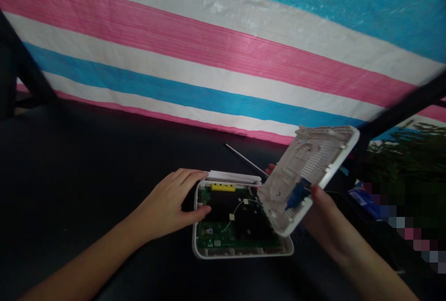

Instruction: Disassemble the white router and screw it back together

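Observation:
A white router base (244,252) lies on the dark surface with its green circuit board (218,241) exposed. On the board are a yellow port block (223,188) and a thin white cable held by small pale pads. My left hand (174,199) grips the base's left side, thumb over the board and fingers at the back edge. In my right hand (322,219) is the white vented router cover (318,161), tilted up with its inner side showing. A small blue piece (297,195), its kind unclear, sits against the cover near my right thumb.
Behind the router a thin metal rod (245,158) lies on the black tabletop (104,147), one end hidden by the cover. A striped plastic sheet (209,68) hangs behind. Dark frame bars stand at both sides. A blue package (364,199) and greenery are at right.

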A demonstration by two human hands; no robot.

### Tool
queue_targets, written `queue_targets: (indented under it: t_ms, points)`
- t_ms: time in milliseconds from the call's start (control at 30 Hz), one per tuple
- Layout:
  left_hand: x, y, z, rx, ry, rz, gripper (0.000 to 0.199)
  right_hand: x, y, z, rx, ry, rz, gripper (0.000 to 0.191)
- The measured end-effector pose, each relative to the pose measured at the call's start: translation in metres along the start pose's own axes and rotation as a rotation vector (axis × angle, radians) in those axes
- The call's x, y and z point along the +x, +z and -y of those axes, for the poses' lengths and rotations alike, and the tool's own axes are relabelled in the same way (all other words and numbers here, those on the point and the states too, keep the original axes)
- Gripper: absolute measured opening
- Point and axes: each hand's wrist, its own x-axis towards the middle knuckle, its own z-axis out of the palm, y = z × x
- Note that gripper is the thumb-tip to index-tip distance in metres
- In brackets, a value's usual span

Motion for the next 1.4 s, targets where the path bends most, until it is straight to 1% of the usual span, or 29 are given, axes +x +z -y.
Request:
queue_targets:
  t_ms: [200,267,333,433,567,733,833,1000,1133,1200,1233,1300,1367,1400]
  points:
    - [-0.001,0.004,-0.003,0.003,0.037,0.006,0.051,0.012,0.014,0.004,-0.018,0.062,-0.273,0.101]
    - [-0.001,0.004,0.0,-0.006,0.033,-0.003,0.05,0.018,0.018,0.004,-0.043,0.052,-0.356,0.1]
    - [-0.001,0.004,0.002,-0.018,0.023,-0.006,0.05,0.023,0.021,0.004,-0.043,0.043,-0.41,0.102]
    - [-0.001,0.002,0.003,-0.038,0.008,-0.02,0.051,0.028,0.025,0.005,-0.018,0.072,-0.427,0.108]
    - [-0.002,0.0,0.001,-0.045,0.002,-0.015,0.052,0.027,0.032,0.007,-0.001,0.094,-0.42,0.113]
    - [-0.002,0.0,0.001,-0.049,0.004,-0.026,0.052,0.025,0.039,0.005,-0.004,0.052,-0.445,0.113]
    - [-0.002,0.001,0.002,-0.048,-0.01,-0.047,0.053,0.026,0.042,-0.002,-0.009,0.011,-0.461,0.119]
    - [-0.003,0.002,0.003,-0.035,-0.021,-0.037,0.053,0.027,0.046,-0.014,-0.02,-0.039,-0.419,0.128]
    - [-0.003,0.003,0.004,-0.039,-0.023,-0.043,0.052,0.023,0.051,-0.013,-0.014,-0.053,-0.397,0.132]
    - [-0.003,0.005,0.005,-0.04,-0.022,-0.047,0.052,0.02,0.055,-0.013,-0.028,-0.087,-0.381,0.133]
    - [-0.003,0.005,0.005,-0.037,-0.019,-0.044,0.053,0.018,0.056,-0.014,-0.05,-0.121,-0.353,0.133]
    - [-0.004,0.006,0.007,-0.028,-0.015,-0.041,0.053,0.014,0.058,-0.017,-0.099,-0.229,-0.238,0.132]
    - [-0.003,0.007,0.009,-0.024,-0.015,-0.045,0.053,0.01,0.056,-0.019,-0.178,-0.371,-0.065,0.132]
    - [-0.003,0.007,0.01,-0.028,-0.014,-0.05,0.053,0.009,0.053,-0.018,-0.263,-0.435,0.02,0.133]
